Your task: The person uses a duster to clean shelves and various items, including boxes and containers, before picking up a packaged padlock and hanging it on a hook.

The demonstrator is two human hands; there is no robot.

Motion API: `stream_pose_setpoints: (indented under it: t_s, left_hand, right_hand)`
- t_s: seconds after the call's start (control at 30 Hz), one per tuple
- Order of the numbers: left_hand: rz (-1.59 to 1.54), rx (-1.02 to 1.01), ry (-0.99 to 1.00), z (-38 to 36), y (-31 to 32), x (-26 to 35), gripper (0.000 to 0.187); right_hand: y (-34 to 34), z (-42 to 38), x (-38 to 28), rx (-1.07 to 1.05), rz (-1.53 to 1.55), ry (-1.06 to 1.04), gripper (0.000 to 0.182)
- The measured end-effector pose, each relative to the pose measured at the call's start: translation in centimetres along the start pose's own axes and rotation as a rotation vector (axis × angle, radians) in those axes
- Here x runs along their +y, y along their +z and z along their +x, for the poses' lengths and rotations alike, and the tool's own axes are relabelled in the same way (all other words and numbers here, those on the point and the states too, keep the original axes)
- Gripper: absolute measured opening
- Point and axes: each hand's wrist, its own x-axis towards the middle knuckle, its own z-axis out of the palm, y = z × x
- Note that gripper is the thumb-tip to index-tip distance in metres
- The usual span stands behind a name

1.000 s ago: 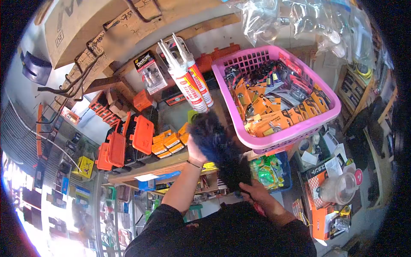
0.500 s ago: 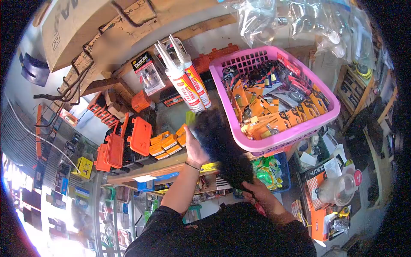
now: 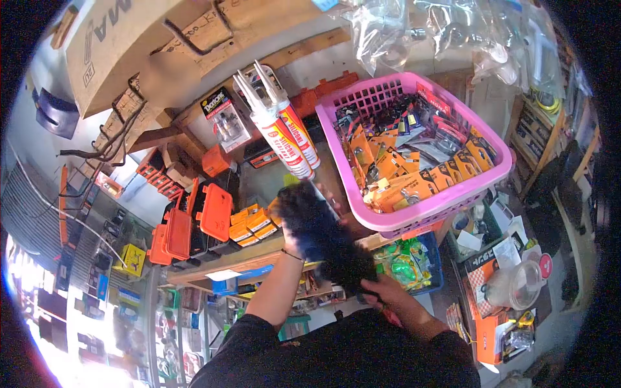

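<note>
A fluffy black duster (image 3: 330, 242), blurred by motion, slants across the middle of the view. My left hand (image 3: 292, 240) is wrapped round its upper part from the left, with fingertips showing past its far side. At the lower end, my right hand (image 3: 389, 292) grips the duster, and a bit of red, perhaps the handle, shows below the fingers. Two silicone sealant tubes (image 3: 284, 139) stand upright just beyond the duster's tip. To the right sits a pink plastic basket (image 3: 369, 218) full of packaged hardware on orange cards.
Small orange-and-white boxes (image 3: 251, 226) and orange-lidded black cases (image 3: 215, 210) line the shelf on the left. Below the basket is a blue bin (image 3: 435, 271) with green packets. Bent metal rods (image 3: 97, 154) jut out at upper left; plastic bags (image 3: 381, 35) hang at upper right.
The duster has shifted slightly left and down. My left fingers now show around its far side, where before the left palm lay against its near side. The right hand keeps its hold.
</note>
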Motion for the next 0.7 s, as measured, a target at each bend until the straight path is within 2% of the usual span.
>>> stream_pose_setpoints:
  t_s: [0.07,0.13,0.17,0.2,0.23,0.27,0.3,0.33,0.37,0.4,0.47,0.53,0.6,0.67,0.7]
  left_hand:
    - [0.028,0.313,0.266,0.4,7.5,-1.4,0.055]
    - [-0.029,0.342,0.228,0.4,5.1,-0.5,0.052]
    - [0.022,0.134,0.115,0.4,2.3,0.3,0.054]
    - [0.073,-0.077,0.001,0.5,0.6,0.7,0.057]
    - [-0.006,-0.177,0.012,0.4,0.5,0.0,0.061]
    - [-0.006,-0.186,0.016,0.1,0.4,0.0,0.061]
    - [0.036,-0.068,0.051,-0.3,1.6,0.0,0.063]
    - [0.075,0.055,0.089,-0.7,3.2,-0.3,0.064]
    - [-0.129,0.151,0.230,0.3,6.2,-1.0,0.070]
    - [0.005,0.210,0.181,0.0,6.6,-1.0,0.071]
    - [-0.092,0.236,0.204,-0.1,4.5,-0.4,0.065]
    - [0.592,0.338,0.140,0.1,2.2,-0.4,0.060]
    - [0.478,0.394,0.160,0.0,2.3,-0.5,0.058]
    - [0.136,0.041,0.094,-0.4,3.7,-0.6,0.065]
    - [0.053,0.314,0.213,0.5,7.5,-1.2,0.063]
  right_hand:
    - [0.3,0.1,-0.5,0.012,0.057,-0.003,0.021]
    - [0.4,0.6,0.4,-0.078,0.185,-0.030,0.018]
    - [0.0,1.1,0.8,-0.073,-0.030,0.056,0.015]
    - [0.0,1.3,1.2,-0.069,-0.035,0.047,0.015]
    - [0.2,1.5,1.6,-0.079,-0.046,-0.059,0.015]
    - [0.2,1.7,1.7,-0.090,-0.059,-0.161,0.015]
    - [-0.6,1.2,1.0,-0.077,-0.005,0.007,0.014]
    - [-0.9,1.1,0.8,-0.080,-0.016,0.011,0.014]
    - [-1.0,1.1,0.7,-0.070,0.086,0.010,0.014]
    - [-1.1,1.0,0.7,-0.059,0.189,0.010,0.014]
    - [0.1,0.6,0.6,-0.086,0.166,-0.007,0.015]
    - [0.9,0.5,0.6,-0.107,0.157,-0.033,0.015]
    - [1.1,0.4,0.4,-0.085,0.104,-0.076,0.018]
    - [-0.1,0.3,-0.2,-0.064,0.144,-0.042,0.018]
    - [-0.6,0.2,-0.3,-0.046,0.187,-0.005,0.020]
